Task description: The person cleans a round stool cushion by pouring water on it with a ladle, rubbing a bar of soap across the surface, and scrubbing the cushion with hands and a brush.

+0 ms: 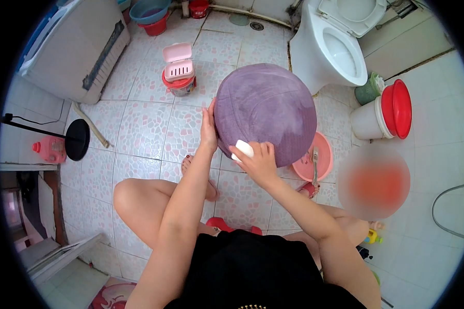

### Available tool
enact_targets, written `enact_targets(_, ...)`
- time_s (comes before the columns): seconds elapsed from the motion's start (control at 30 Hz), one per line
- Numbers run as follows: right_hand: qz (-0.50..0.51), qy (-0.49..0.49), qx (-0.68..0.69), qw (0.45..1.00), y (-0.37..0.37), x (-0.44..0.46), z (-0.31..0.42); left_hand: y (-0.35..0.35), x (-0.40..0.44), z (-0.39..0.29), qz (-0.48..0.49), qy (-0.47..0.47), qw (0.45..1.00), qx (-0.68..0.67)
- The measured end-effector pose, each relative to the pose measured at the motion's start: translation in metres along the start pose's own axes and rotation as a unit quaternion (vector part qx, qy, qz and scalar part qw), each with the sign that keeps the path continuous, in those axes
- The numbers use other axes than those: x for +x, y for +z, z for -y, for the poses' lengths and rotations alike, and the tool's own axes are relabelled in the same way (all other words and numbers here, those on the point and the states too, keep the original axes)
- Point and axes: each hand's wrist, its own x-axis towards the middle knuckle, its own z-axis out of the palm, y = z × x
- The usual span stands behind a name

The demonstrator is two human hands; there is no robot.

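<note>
The purple cushion (268, 108) is held over the tiled floor (144, 123), broad face upward, too round to show a long axis. At its near edge the right hand (261, 164) pinches a white bar (244, 149) between thumb and fingers; the left hand (208, 129) supports the cushion's left side, fingers close together. Any lettering on the pink jug (50, 150) is too small.

Two bare hands (261, 164), one domed purple fabric piece (267, 109) and one small white bar (244, 148) appear with one open pink plastic box (177, 53) and one white ceramic toilet (310, 51).
</note>
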Motion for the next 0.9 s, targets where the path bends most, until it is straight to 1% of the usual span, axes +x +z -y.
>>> enact_targets(0.07, 0.001, -0.006, -0.002, 1.000, -0.006, -0.015, -0.005, 0.000, -0.002, 0.000, -0.001, -0.003, 1.000, 0.006)
enact_targets(0.17, -0.002, -0.025, 0.015, 1.000, -0.003, -0.013, -0.011, 0.002, -0.004, 0.000, -0.008, -0.009, 1.000, 0.004)
enact_targets(0.27, -0.008, -0.026, 0.029, 0.999, 0.006, 0.012, -0.015, 0.009, -0.006, -0.006, -0.005, -0.004, 1.000, 0.020)
enact_targets(0.4, -0.019, -0.013, 0.033, 0.999, 0.027, 0.069, -0.022, 0.005, -0.004, -0.001, -0.017, -0.009, 0.999, 0.035)
enact_targets(0.47, -0.027, -0.001, 0.025, 0.999, 0.043, 0.101, -0.027, 0.002, -0.003, 0.005, -0.034, -0.026, 0.999, 0.033)
enact_targets(0.53, -0.014, 0.032, 0.006, 0.999, 0.063, 0.132, -0.034, -0.001, -0.002, 0.011, -0.058, -0.052, 0.996, 0.030)
enact_targets(0.57, -0.022, 0.051, 0.001, 0.998, 0.073, 0.148, -0.038, 0.002, -0.001, 0.011, -0.054, -0.015, 0.997, 0.044)
enact_targets(0.63, -0.039, 0.088, -0.010, 0.995, 0.087, 0.169, -0.042, 0.008, -0.004, 0.002, -0.037, -0.008, 0.999, 0.035)
enact_targets(0.67, -0.040, 0.089, -0.016, 0.995, 0.090, 0.169, -0.039, 0.011, -0.005, -0.002, -0.028, -0.004, 0.999, 0.030)
enact_targets(0.77, -0.030, 0.089, -0.020, 0.995, 0.086, 0.161, -0.036, 0.009, -0.005, 0.006, -0.047, 0.006, 0.998, 0.033)
enact_targets(0.87, -0.008, 0.085, 0.010, 0.996, 0.063, 0.123, -0.018, -0.002, -0.005, 0.015, -0.098, -0.067, 0.993, 0.024)
enact_targets(0.9, -0.010, 0.087, 0.019, 0.996, 0.052, 0.108, -0.012, -0.006, -0.002, 0.018, -0.081, -0.064, 0.995, 0.010)
